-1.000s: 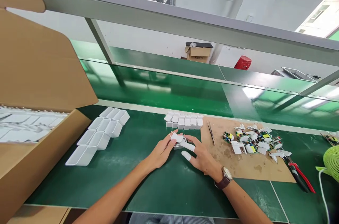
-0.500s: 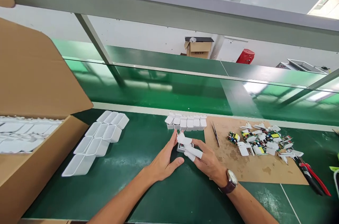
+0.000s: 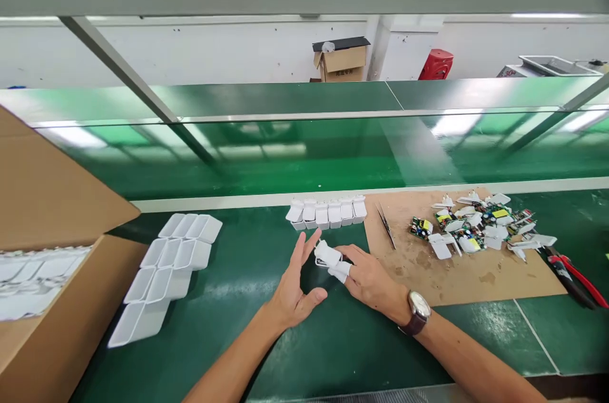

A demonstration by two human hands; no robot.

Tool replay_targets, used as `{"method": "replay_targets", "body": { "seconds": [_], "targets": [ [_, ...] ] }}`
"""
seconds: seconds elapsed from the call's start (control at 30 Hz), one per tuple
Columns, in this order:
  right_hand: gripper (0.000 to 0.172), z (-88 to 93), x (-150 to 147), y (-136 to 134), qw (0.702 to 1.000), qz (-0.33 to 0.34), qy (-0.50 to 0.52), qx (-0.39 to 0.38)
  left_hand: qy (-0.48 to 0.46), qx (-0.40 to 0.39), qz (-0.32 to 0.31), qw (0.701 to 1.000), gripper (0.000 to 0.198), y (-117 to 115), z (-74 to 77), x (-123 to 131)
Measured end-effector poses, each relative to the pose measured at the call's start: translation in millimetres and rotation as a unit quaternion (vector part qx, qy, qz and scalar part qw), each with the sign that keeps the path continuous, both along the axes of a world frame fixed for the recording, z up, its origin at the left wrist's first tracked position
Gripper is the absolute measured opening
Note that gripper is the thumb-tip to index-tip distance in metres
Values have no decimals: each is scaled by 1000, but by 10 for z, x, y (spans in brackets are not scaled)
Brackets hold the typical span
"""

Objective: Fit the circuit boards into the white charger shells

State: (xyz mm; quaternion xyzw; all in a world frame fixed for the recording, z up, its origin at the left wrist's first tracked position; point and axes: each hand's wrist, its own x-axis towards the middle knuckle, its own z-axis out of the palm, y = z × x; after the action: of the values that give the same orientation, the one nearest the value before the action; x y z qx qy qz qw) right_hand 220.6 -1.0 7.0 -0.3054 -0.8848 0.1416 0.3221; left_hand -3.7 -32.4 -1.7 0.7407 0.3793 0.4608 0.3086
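My right hand [image 3: 373, 279] has white covers on some fingertips and is closed round a small white plug adapter case [image 3: 321, 261]. The fingers hide most of the case. To its left my left hand [image 3: 291, 298] is open, thumb and fingers spread, its fingertips close to the case but apart from it. Just beyond both hands stands a row of white adapter cases [image 3: 335, 219] with flap-like lids tilted up. Right of them, tweezers [image 3: 386, 225] lie on a brown cardboard sheet [image 3: 419, 282].
On the cardboard lie circuit boards with white plug plates [image 3: 469, 228], and red-handled pliers [image 3: 573, 276] at its right edge. White open cases [image 3: 159, 285] stand in rows at left, beside a large cardboard box [image 3: 71, 308] of white parts. A ledge [image 3: 247, 201] runs behind.
My left hand has come away from the case and its fingers have spread. My right hand still holds the case. The camera view has tilted and shifted.
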Motion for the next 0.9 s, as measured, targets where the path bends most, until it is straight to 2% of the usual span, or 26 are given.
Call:
{"method": "replay_targets", "body": {
  "seconds": [0.13,0.27,0.43,0.6,0.7,0.83,0.9],
  "targets": [
    [41,-63,-26,10,1000,-5,-15,13,20,12,53,998,81,13,-67,10],
    [38,-48,-36,7,1000,1,-3,19,15,35,85,996,90,12,-94,-4],
    [40,36,-50,-49,998,4,56,6,-15,33,39,999,101,12,-16,0],
    [42,-27,-64,-41,1000,9,-7,16,-27,-10,0,1000,109,10,-3,35],
    [41,-54,-59,-26,999,17,0,29,-34,-22,-8,999,109,2,-27,38],
    [39,-38,-36,-46,1000,6,14,12,-36,23,4,999,110,6,-9,13],
    [34,-38,-38,-55,1000,9,-3,1,-12,60,22,998,104,18,13,11]
  ]
}}
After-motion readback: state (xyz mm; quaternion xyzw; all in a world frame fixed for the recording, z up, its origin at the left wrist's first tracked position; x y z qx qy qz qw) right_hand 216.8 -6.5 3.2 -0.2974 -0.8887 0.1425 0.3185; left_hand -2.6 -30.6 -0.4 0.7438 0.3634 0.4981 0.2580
